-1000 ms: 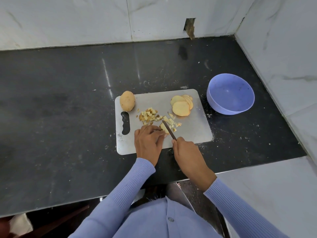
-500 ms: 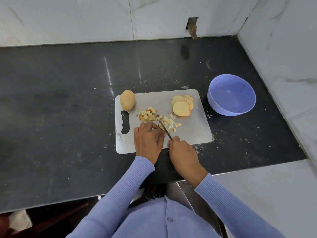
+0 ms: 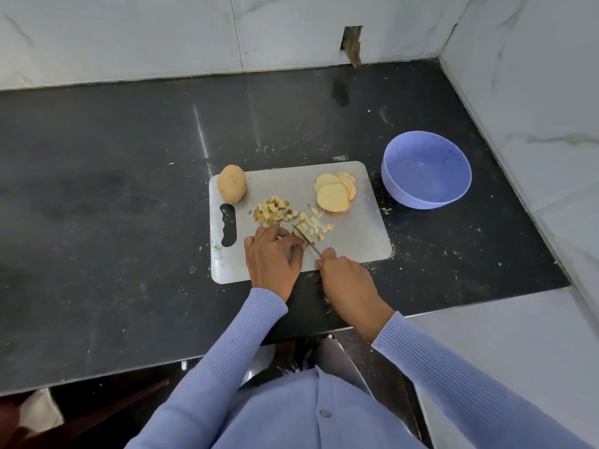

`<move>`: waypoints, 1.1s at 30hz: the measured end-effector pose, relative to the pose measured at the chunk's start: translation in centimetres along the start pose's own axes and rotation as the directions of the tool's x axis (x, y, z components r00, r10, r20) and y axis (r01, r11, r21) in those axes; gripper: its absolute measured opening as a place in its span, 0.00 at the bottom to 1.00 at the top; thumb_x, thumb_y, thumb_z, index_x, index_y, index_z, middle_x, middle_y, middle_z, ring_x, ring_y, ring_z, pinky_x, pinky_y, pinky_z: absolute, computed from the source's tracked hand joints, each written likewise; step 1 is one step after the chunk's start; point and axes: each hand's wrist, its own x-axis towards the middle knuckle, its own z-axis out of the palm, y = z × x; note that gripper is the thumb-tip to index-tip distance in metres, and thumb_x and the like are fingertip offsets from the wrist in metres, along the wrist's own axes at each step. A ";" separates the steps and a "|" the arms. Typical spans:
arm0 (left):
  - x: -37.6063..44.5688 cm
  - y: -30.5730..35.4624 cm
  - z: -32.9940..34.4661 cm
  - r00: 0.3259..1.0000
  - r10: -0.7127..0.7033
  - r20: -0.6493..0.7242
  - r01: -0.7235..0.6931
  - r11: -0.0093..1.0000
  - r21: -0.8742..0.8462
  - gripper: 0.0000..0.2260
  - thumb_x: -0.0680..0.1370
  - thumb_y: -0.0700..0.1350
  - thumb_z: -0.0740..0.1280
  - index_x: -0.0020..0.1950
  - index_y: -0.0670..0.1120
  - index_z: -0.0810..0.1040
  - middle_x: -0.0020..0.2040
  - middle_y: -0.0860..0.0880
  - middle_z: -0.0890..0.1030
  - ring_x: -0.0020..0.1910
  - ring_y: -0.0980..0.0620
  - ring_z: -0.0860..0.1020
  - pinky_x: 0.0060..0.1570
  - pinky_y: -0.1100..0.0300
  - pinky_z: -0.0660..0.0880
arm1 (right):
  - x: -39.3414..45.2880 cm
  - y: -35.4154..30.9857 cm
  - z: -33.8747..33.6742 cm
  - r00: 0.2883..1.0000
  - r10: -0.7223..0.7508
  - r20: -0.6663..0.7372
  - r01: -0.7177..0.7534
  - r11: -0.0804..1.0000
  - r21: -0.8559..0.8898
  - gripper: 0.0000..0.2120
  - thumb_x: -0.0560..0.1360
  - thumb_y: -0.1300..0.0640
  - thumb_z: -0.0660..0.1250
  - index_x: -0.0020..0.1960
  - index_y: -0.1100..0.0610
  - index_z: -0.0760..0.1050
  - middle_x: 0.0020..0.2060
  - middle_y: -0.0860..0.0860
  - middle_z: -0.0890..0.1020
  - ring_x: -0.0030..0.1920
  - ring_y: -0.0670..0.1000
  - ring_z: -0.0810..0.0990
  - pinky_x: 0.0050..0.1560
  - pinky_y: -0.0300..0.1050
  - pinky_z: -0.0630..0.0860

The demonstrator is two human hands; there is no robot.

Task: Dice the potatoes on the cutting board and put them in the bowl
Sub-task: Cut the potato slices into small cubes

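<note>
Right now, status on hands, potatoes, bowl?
Right hand grips knife; left hand steadies potato strips. Dice pile, slices, whole potato on board. Bowl empty, nothing in the way.

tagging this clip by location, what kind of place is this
Most likely a home kitchen: a dark polished stone counter set into a corner of white marble-look walls, with a grey cutting board holding cut potato and a lilac plastic bowl beside it.
</note>
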 end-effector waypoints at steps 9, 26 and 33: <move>-0.2 0.7 -0.3 0.986 -0.167 -0.016 0.167 0.986 0.002 0.11 0.67 0.50 0.77 0.47 0.47 0.85 0.45 0.48 0.81 0.46 0.47 0.74 0.44 0.63 0.54 | 0.7 1.6 -1.5 0.993 -0.084 0.087 0.090 0.994 -0.066 0.12 0.84 0.53 0.47 0.58 0.59 0.65 0.48 0.58 0.79 0.47 0.58 0.79 0.40 0.48 0.67; 0.8 1.0 0.0 0.982 -0.182 -0.046 0.185 0.982 0.048 0.02 0.69 0.45 0.74 0.38 0.47 0.86 0.36 0.50 0.82 0.38 0.49 0.71 0.41 0.58 0.55 | 0.1 1.8 -1.6 0.989 -0.064 0.136 0.077 0.993 -0.093 0.08 0.84 0.56 0.50 0.56 0.59 0.65 0.48 0.57 0.78 0.47 0.57 0.79 0.40 0.47 0.67; 0.9 0.7 0.1 0.986 -0.156 -0.061 0.159 0.986 0.055 0.02 0.70 0.44 0.74 0.39 0.47 0.85 0.37 0.49 0.81 0.38 0.47 0.72 0.41 0.57 0.57 | -1.0 2.6 -1.7 0.991 -0.028 0.134 0.041 0.995 -0.093 0.07 0.84 0.55 0.50 0.54 0.58 0.64 0.43 0.55 0.75 0.39 0.53 0.71 0.40 0.47 0.66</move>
